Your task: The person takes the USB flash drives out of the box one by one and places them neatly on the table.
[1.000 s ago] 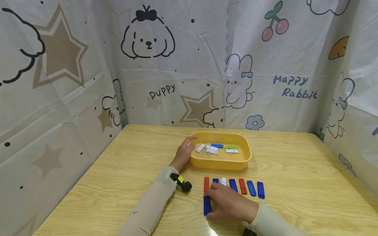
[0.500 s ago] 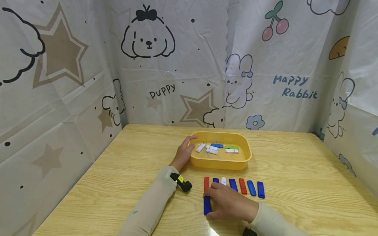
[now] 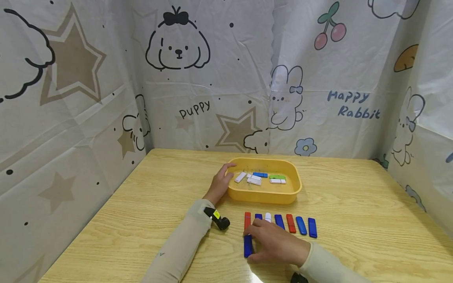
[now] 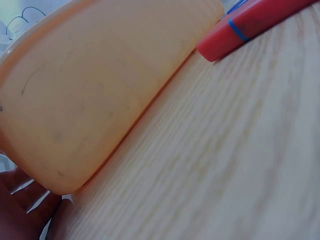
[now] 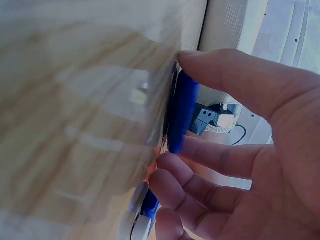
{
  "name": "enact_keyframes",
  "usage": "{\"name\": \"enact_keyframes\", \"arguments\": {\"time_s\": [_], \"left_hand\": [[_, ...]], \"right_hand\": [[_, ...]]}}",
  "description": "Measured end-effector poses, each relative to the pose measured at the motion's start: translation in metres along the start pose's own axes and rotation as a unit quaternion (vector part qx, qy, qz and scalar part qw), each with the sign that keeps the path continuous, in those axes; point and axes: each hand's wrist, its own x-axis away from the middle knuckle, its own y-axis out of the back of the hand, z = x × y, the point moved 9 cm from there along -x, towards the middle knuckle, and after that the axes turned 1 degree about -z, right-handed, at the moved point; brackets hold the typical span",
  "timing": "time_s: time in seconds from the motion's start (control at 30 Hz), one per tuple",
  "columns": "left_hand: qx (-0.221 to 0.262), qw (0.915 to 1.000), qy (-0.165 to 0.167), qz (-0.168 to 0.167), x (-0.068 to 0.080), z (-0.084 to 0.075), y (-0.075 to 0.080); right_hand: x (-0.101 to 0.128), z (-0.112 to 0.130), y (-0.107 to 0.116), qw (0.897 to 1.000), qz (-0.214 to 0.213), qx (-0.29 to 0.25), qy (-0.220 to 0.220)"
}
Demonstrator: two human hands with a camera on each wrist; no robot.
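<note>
Blue plastic, smooth and oblong with rounded ends, makes up the stick (image 3: 247,245) lying on the bench (image 3: 354,236) nearest the person; the right hand (image 3: 277,243) grips it, thumb on one long edge and fingers (image 5: 200,152) on the other, as the right wrist view shows close up, though much of that view is blurred. Just beyond the knuckles runs a row of like sticks (image 3: 295,225), red, blue and one white, side by side; the hand covers the near ends of several, so their full length cannot be seen. The bench is pale wood with a clear straight grain. A small black device with a yellow patch (image 3: 218,220) sits at the left cuff. Farther on, the left hand (image 3: 220,183) rests against the left wall of a yellow tray (image 3: 263,193), fingers curved over its rim; the left wrist view shows only the tray's smooth rounded wall, a red stick with a thin blue line and a sliver of palm. Inside the tray lie small white, blue and green pieces (image 3: 262,178), too small to tell apart further. Behind stands a creased printed sheet (image 3: 106,78) with drawn dogs, rabbits, stars and cherries, reading "puppy" and "Happy Rabbit".
</note>
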Motion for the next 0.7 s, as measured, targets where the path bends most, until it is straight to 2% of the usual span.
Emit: {"name": "enact_keyframes", "arguments": {"time_s": [0.27, 0.7], "left_hand": [[0.003, 1.0, 0.009, 0.0, -0.0001, 0.0017, -0.0007], [-0.004, 1.0, 0.002, -0.004, 0.0001, -0.0005, 0.0007]], "right_hand": [[-0.0003, -0.0004, -0.0004, 1.0, -0.001, 0.0, 0.002], [-0.0001, -0.0014, -0.0001, 1.0, -0.002, 0.001, -0.002]]}}
